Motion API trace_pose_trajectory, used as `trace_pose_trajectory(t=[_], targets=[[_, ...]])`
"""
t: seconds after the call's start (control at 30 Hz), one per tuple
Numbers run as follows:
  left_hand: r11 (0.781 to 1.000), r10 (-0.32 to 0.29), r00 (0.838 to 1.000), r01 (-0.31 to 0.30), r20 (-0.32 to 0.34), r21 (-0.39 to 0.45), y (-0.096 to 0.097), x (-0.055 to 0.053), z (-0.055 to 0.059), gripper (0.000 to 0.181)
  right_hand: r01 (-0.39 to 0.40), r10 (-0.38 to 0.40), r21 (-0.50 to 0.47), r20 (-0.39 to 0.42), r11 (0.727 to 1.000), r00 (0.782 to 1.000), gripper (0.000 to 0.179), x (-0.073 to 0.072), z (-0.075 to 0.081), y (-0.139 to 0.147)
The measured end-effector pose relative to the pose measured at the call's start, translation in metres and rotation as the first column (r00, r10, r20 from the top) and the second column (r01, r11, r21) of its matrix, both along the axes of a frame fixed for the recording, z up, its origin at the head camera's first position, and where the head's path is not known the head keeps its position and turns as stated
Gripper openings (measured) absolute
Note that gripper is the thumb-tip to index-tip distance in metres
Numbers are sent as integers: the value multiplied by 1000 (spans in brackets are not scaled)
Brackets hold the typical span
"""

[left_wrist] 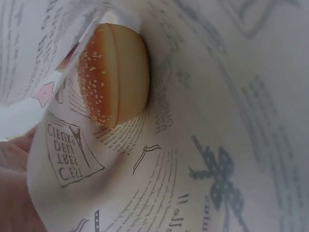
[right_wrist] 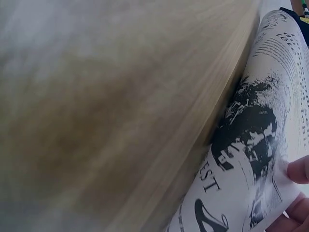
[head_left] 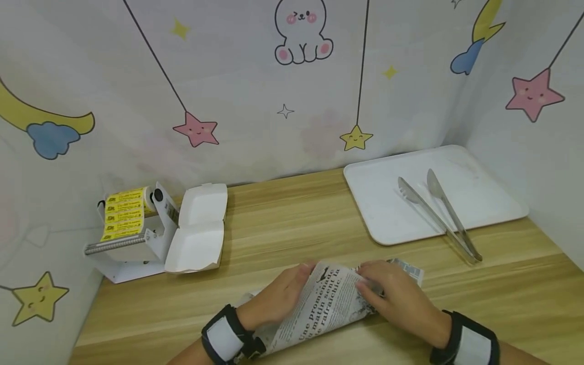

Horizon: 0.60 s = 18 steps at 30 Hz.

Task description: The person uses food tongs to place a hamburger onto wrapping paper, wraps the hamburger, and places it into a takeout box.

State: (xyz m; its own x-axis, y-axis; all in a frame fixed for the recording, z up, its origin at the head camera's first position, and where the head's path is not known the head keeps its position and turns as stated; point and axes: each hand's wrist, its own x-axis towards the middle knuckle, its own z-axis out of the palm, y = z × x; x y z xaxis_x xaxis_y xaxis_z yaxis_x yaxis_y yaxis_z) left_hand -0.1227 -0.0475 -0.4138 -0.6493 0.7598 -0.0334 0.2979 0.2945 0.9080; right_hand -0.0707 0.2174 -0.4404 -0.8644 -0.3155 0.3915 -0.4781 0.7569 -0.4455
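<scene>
A sheet of newspaper-print wrapping paper is folded over in front of me, with a loose corner past my right hand. Inside its curl, the left wrist view shows a sesame-seed bun, which the paper hides from the head view. My left hand grips the paper's left side, its fingers partly hidden by the fold. On the other side, my right hand holds the paper's right part. The right wrist view shows thumb and fingers pinching the paper's edge.
An open white box stands at the back left, beside a label dispenser with a yellow label roll. At the back right, metal tongs lie across a white tray, their end overhanging its front edge. Walls enclose the wooden table.
</scene>
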Motion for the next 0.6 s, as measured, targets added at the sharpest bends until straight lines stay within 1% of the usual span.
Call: trace_pose_trajectory(t=[0.07,0.13,0.17,0.2,0.23,0.3,0.37,0.43,0.47,0.57,0.6], targets=[[999,25,996,-27,81,21,1,0,1,50,16,-16,-16,20,1000,1000,10,0,0,-1],[998,58,992,-61,113,19,3,0,1,46,31,-30,-29,39,999,999,11,0,0,-1],[997,80,992,-81,99,7,4,1,1,48,36,-34,-34,49,999,998,12,-1,0,-2],[994,106,992,-105,70,-12,5,0,0,52,41,-39,-36,58,999,998,13,-1,1,-2],[991,131,991,-131,17,-32,6,0,-1,56,46,-44,-30,66,998,997,13,-1,1,-3],[980,184,980,-190,-79,-67,8,0,-2,61,53,-52,-13,76,998,996,13,-2,2,-4],[968,220,964,-234,-152,-86,9,-1,-4,62,57,-57,6,85,998,995,15,-2,2,-6],[957,249,948,-273,-198,-102,11,-2,-5,65,55,-56,26,72,998,996,23,-2,1,-7],[951,263,943,-289,-206,-107,12,-2,-5,67,50,-53,34,62,998,997,29,-2,1,-7],[937,287,927,-325,-242,-132,16,-3,-4,69,9,-9,66,-2,998,1000,44,-2,1,-7],[932,295,924,-334,-242,-139,18,-4,-4,69,-14,16,82,-27,997,1000,46,-2,1,-7]])
